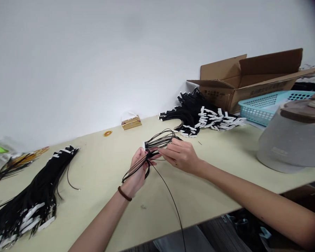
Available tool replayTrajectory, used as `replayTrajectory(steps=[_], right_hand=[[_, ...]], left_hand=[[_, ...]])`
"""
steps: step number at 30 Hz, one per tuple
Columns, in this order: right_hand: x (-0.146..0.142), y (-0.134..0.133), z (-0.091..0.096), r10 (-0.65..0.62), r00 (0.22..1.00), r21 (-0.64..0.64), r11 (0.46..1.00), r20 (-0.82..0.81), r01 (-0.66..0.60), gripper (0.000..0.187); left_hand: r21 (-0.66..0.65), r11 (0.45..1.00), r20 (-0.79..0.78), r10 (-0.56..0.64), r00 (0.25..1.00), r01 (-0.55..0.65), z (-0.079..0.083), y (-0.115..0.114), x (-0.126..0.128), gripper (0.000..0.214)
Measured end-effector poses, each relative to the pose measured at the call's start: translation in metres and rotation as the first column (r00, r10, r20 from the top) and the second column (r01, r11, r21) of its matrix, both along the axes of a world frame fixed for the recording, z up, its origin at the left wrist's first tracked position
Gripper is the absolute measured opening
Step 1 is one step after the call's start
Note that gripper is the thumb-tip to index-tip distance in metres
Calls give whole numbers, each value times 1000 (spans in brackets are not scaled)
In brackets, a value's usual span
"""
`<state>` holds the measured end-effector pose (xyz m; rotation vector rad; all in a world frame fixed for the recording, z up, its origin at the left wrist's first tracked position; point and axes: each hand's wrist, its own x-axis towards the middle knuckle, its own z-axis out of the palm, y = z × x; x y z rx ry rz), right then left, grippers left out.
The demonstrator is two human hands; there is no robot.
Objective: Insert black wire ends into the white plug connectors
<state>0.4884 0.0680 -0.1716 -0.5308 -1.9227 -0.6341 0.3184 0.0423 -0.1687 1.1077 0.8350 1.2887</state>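
Note:
A looped bundle of thin black wires (157,141) with a white connector (144,146) is held above the table in front of me. My left hand (139,168) is closed around the bundle near the connector, and some loops hang back over its wrist side. My right hand (182,155) pinches at the wires just right of the left hand, its fingertips together; exactly which strand they grip is hidden. One loose black wire (170,194) trails from the bundle down past the table's front edge.
Piles of black wire harnesses lie at left (46,178) and back right (194,112). Behind the right pile stand an open cardboard box (220,92) and a blue basket (254,113). A grey translucent container (288,140) is at right. A tissue pack (131,123) and rubber bands (107,133) sit near the wall.

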Motion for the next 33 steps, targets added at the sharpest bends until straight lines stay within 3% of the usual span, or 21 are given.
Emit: replayTrajectory(steps=[22,33], right_hand=[[1,-3,2,19,1000,48,999,7,-19,7],[0,-4,1,29,999,-39,999,17,-28,9]], left_hand=[[16,999,-8,-39,999,39,0,-1,1,30],[28,998,-72,-54,996,56,3,-4,2,24]])
